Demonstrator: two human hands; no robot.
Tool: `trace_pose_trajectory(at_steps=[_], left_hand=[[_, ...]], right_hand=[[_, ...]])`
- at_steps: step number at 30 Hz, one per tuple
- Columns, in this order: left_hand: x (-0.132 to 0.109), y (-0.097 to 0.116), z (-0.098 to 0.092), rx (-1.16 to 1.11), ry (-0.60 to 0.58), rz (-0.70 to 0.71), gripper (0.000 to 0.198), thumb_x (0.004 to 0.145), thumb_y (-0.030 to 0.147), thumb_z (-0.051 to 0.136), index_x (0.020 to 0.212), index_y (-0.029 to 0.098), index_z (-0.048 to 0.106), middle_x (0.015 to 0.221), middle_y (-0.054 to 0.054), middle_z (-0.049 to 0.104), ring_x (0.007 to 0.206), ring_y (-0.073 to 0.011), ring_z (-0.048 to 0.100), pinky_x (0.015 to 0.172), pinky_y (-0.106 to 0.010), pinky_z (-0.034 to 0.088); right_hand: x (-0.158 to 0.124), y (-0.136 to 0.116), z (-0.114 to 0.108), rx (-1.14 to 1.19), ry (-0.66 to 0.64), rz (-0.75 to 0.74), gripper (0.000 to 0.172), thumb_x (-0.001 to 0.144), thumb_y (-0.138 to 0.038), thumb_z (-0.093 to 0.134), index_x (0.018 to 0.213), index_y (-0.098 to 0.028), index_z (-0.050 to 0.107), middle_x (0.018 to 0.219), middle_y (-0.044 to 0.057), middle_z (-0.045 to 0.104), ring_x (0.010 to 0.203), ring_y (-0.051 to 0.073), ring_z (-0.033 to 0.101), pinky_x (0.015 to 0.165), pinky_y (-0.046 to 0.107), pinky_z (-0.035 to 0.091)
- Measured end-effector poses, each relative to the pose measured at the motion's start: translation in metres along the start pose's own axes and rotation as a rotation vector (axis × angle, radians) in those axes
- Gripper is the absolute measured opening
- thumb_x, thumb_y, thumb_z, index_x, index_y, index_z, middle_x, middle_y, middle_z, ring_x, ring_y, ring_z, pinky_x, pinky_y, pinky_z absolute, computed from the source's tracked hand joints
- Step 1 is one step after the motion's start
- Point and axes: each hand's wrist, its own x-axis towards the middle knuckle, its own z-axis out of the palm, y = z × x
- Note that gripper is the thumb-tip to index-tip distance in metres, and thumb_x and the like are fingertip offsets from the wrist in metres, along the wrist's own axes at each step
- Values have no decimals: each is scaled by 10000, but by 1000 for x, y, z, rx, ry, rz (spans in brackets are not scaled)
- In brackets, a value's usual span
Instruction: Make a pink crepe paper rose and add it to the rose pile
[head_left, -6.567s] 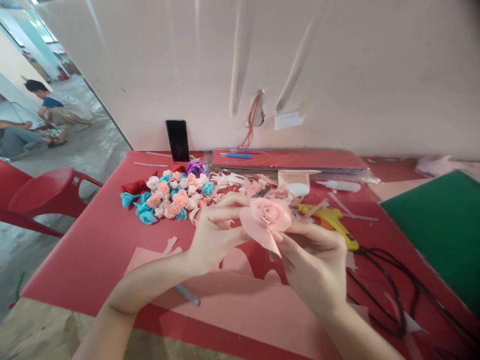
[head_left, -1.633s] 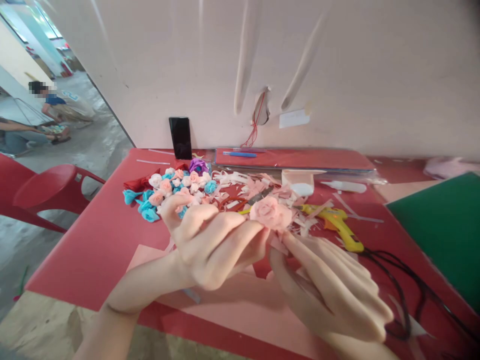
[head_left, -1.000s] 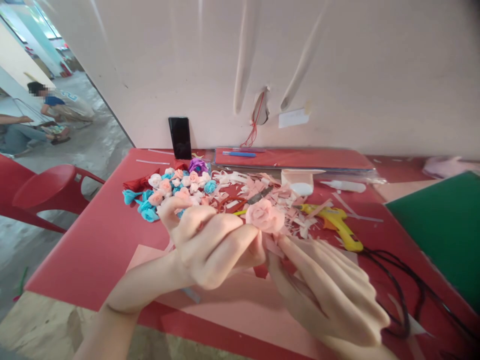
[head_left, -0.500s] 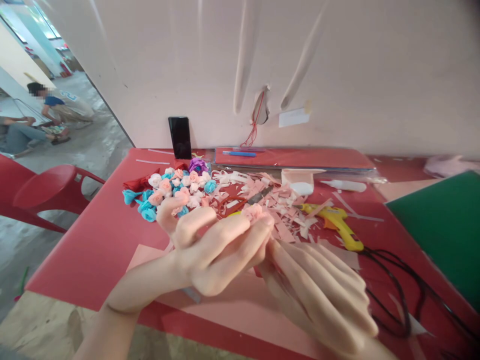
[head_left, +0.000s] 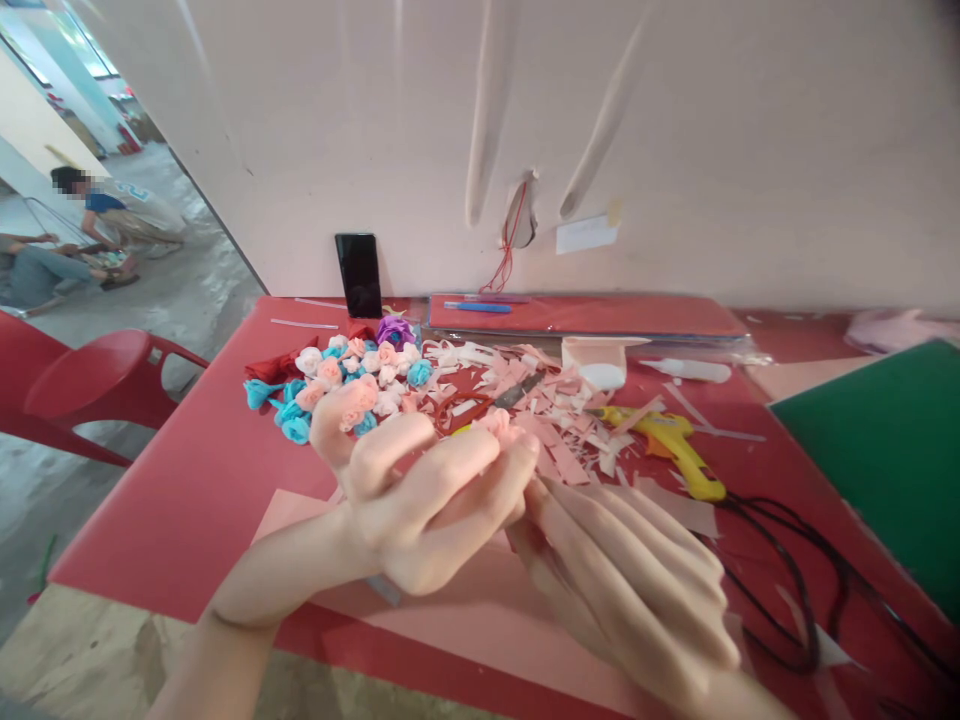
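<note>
A small pink paper flower (head_left: 498, 426) is pinched between the thumb and forefinger of my left hand (head_left: 420, 500), with the other fingers curled. My right hand (head_left: 626, 585) meets the left thumb just below the flower; its fingers are pressed together, and its fingertips are hidden, so what they grip cannot be made out. Under both hands lies a sheet of pink paper (head_left: 465, 625). Behind the left hand sits a pile of pink, white and blue paper flowers (head_left: 330, 375), with a purple one (head_left: 395, 331) at its back.
Pink paper scraps (head_left: 570, 440) surround orange-handled scissors (head_left: 517, 390). A yellow glue gun (head_left: 679, 450) lies right, its black cable (head_left: 814, 600) looping forward. A phone (head_left: 360, 275) leans on the white panel (head_left: 420, 130). A green board (head_left: 885, 470) is far right; a red chair (head_left: 90, 385), left.
My right hand has shifted slightly left and turned a little. The flower has tilted slightly in my left fingers, which stay pinched on it.
</note>
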Motion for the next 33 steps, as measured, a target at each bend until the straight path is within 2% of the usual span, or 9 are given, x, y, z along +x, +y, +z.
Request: trace_pose_trajectory(at_steps=[4,7,11,14,17,21,24,30,33], left_hand=[[3,0,9,98,214,114,135,701,191,633,726,322,654,538,29,580,606,-167,456,878,-475,377],[8,1,8,-43,207,92,134,696,172,587,732,286,648,587,18,602,647,-168,462,895,-463,387],[20,-6,-4,-427,50,-125,193,779,161,468,849,227,635,745,-24,639,738,-166,537,828,-395,455],[27,-17,-11,-694,-205,-300,234,845,119,421,875,215,632,854,-29,657,841,-147,597,775,-297,489],[30,-26,-11,-908,-466,-456,209,858,144,444,800,216,631,826,-11,667,809,-134,614,720,-253,498],[29,-26,-5,-1134,-714,-542,165,844,192,494,741,192,622,807,-15,665,769,-121,598,715,-243,485],[28,-23,-3,-1202,-766,-574,139,805,186,531,693,188,614,767,-7,656,727,-114,587,672,-235,473],[27,-20,-5,-1197,-735,-560,85,759,150,610,704,201,650,755,-3,658,752,-122,595,736,-255,483],[26,-22,-6,-1239,-752,-591,106,769,115,592,758,200,655,781,-6,663,713,-104,595,681,-227,488]], right_hand=[[3,0,3,-87,52,-142,229,671,10,682,652,-178,552,491,-3,637,422,118,570,380,228,470],[6,0,1,-47,10,-133,183,727,-8,625,673,-170,558,497,9,632,438,125,572,402,238,473],[12,7,-4,168,-161,26,141,763,-4,557,732,-139,584,553,35,645,483,128,580,453,255,479],[15,22,-5,385,-208,91,172,763,8,551,811,-144,614,619,21,652,563,124,579,561,282,507],[14,38,-2,625,-280,104,145,832,-76,528,833,-179,631,643,14,647,671,146,563,611,309,509],[13,52,1,789,-353,103,203,917,-239,475,835,-196,656,661,17,647,724,145,530,637,309,498],[12,56,4,846,-371,121,226,924,-285,466,822,-211,653,674,4,652,726,134,538,666,312,497],[7,58,6,888,-387,136,231,920,-291,469,825,-193,655,698,27,677,712,132,554,694,338,502],[7,58,6,896,-385,146,227,912,-287,487,816,-181,664,684,36,680,691,130,565,680,331,506]])
